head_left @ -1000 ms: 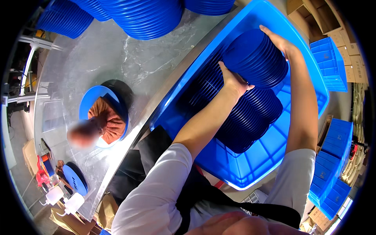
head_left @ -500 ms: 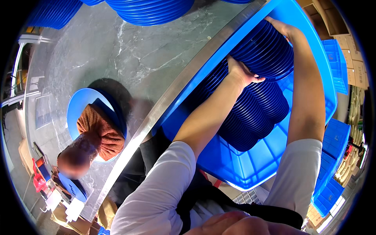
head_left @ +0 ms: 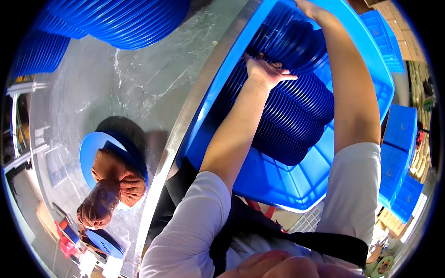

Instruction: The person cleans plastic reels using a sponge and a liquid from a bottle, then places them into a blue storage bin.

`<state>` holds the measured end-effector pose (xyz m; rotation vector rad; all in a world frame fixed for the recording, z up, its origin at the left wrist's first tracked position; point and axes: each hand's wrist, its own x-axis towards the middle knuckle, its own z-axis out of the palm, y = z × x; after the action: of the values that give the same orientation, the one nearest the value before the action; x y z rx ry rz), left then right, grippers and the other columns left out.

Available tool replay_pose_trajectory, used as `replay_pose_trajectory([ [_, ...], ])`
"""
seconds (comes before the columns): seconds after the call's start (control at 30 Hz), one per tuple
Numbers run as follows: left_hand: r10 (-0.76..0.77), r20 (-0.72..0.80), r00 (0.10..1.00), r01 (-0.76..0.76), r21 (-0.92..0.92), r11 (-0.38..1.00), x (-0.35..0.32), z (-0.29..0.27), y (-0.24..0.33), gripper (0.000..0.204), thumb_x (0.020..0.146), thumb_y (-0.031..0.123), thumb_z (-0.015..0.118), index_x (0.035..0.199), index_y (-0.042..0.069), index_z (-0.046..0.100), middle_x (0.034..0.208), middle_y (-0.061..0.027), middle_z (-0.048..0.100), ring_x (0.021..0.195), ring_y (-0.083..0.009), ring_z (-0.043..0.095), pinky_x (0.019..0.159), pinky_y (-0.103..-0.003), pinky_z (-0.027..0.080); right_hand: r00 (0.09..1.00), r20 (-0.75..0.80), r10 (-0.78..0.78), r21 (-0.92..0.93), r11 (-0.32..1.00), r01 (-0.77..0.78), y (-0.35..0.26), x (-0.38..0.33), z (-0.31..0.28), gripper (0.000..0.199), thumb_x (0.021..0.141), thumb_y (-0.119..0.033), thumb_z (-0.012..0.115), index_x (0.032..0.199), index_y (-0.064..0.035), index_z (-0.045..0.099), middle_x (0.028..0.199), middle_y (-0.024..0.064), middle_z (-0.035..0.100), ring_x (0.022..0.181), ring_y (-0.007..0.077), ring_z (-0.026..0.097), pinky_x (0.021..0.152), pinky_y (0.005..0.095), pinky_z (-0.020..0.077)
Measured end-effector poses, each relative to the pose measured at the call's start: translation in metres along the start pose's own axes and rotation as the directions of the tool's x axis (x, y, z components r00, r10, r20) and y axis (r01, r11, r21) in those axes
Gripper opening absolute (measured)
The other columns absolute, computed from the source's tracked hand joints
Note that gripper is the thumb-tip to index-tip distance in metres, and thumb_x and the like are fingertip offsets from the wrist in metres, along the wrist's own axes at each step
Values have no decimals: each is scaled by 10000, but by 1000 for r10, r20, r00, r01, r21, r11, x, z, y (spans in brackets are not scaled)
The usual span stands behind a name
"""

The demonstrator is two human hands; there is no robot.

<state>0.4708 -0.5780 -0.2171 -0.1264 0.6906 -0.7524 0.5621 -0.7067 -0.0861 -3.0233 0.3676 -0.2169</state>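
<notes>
Inside a large blue plastic bin (head_left: pixel 296 185) lie several rows of dark blue round plates, stacked on edge. One stack of blue plates (head_left: pixel 296 46) rests at the bin's far end, between my two hands. At its near side is my left hand (head_left: pixel 266 73), palm turned up, with thumb and fingers spread apart; whether it still touches the plates is unclear. My right hand (head_left: pixel 311 10) reaches past the stack's far side at the picture's top edge, its fingertips partly cut off. Below them lie the other rows of plates (head_left: pixel 287 120).
Left of the bin runs a grey stone-look table (head_left: pixel 153 92) with a metal edge. On it are a blue dish (head_left: pixel 90 150) with a brown cloth (head_left: pixel 111 167), another blue disc (head_left: pixel 105 242), and tall stacks of blue plates (head_left: pixel 125 23). Blue crates (head_left: pixel 398 134) stand at the right.
The stack of plates has gone farther from me and lower into the bin. My left hand's fingers have spread off it. My view has shifted, bringing the table's stacks closer.
</notes>
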Motion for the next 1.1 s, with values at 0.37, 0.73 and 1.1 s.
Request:
replay_pose_trajectory([
  [0.37, 297, -152, 943, -210, 420, 883, 2, -42, -22, 652, 939, 593, 130, 1459, 199, 153, 1373, -160, 384, 1292, -372, 371, 1074, -624, 107, 975, 126, 183, 137, 970, -200, 146, -34, 95, 696, 880, -660, 341, 1328, -139, 446, 1213, 207, 563, 1156, 386, 498, 989, 401, 381],
  [0.73, 373, -70, 925, -234, 671, 704, -44, -42, -63, 464, 986, 424, 312, 1288, 75, 358, 1221, -121, 495, 1082, -283, 529, 1018, -529, 293, 916, 299, 267, -172, 960, -223, 166, -223, 151, 716, 910, -595, 340, 1484, -271, 61, 1549, 65, 71, 1425, 290, 58, 1131, 493, 88],
  [1.1, 129, 187, 974, -217, 935, 279, -175, -27, -103, 409, 943, 378, 466, 1228, 85, 465, 1120, -90, 577, 1012, -205, 555, 873, -375, 414, 872, 356, 335, -186, 940, -285, 150, -230, 138, 703, 927, -574, 315, 1484, -274, 7, 1555, 41, -14, 1430, 261, -11, 1140, 463, 46],
])
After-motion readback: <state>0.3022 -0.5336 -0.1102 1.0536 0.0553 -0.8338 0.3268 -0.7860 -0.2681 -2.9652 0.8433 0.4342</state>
